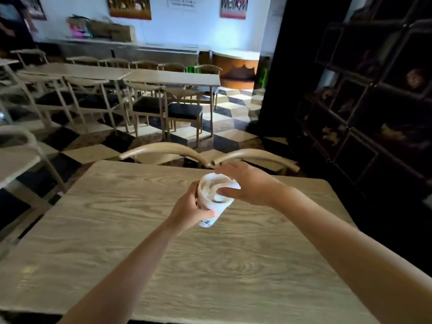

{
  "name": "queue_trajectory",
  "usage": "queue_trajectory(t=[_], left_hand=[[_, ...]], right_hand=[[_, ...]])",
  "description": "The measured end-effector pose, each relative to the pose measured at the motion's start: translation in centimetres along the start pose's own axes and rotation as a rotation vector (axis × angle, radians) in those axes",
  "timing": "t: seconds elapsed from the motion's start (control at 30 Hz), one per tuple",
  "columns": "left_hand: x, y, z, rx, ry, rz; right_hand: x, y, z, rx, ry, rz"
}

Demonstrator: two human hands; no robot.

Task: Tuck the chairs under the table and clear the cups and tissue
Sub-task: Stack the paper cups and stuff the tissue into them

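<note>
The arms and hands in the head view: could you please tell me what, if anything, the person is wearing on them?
Both forearms are bare as far as the picture shows: no sleeves in view. The left hand and the right hand have no gloves, and no watch, bracelet or ring can be seen on the wrists or fingers. The picture is slightly blurred, so very small items could be missed.

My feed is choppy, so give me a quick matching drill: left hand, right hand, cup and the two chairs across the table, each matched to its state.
Things:
1. left hand
2. right hand
3. cup
4. two chairs

States:
A. pushed in at the far edge of the table
B. lifted off the tabletop, tilted
C. wrapped around the cup's side
D. fingers at the cup's rim

Pairs: 1-C, 2-D, 3-B, 4-A
</note>
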State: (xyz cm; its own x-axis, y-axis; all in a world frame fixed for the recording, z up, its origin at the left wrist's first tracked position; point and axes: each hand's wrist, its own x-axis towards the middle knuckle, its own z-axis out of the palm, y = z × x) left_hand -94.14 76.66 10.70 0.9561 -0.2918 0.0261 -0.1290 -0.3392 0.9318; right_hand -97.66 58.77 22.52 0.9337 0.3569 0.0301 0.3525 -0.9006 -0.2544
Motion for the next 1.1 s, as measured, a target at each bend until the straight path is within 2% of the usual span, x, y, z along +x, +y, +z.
queue_trajectory(t=[0.07, 0.13, 0.27, 0.43, 0.63, 0.73, 0.83, 0.93, 1.1], left_hand=[[0.2, 1.5, 3.0, -0.019, -0.046, 0.013], [0.2, 3.0, 6.8, -0.031, -0.081, 0.029], [-0.9, 6.3, 15.3, 0.021, -0.167, 0.080], [-4.6, 11.2, 26.4, 0.112, -0.257, 0.169], [-9.6, 14.3, 38.2, 0.046, -0.301, 0.115], [-11.4, 16.0, 43.1, 0.051, -0.340, 0.107], [-12.5, 17.4, 47.1, 0.045, -0.376, 0.103], [-12.7, 18.0, 49.8, 0.067, -0.383, 0.109], [-10.3, 17.4, 53.2, 0.077, -0.354, 0.072]], right_hand=[[-3.8, 2.0, -0.9, -0.093, 0.138, 0.068], [-7.8, 3.7, -1.3, -0.054, 0.156, 0.170], [-14.9, 6.6, -1.5, 0.114, -0.084, 0.317], [-24.0, 11.9, -3.1, 0.089, -0.265, 0.403], [-36.9, 19.3, -5.5, 0.112, 0.066, 0.383], [-41.4, 23.2, -5.5, 0.115, -0.029, 0.490], [-43.9, 26.4, -5.0, 0.196, -0.136, 0.591], [-44.4, 28.9, -4.4, 0.285, -0.128, 0.626], [-43.1, 33.2, -3.0, 0.267, -0.166, 0.627]])
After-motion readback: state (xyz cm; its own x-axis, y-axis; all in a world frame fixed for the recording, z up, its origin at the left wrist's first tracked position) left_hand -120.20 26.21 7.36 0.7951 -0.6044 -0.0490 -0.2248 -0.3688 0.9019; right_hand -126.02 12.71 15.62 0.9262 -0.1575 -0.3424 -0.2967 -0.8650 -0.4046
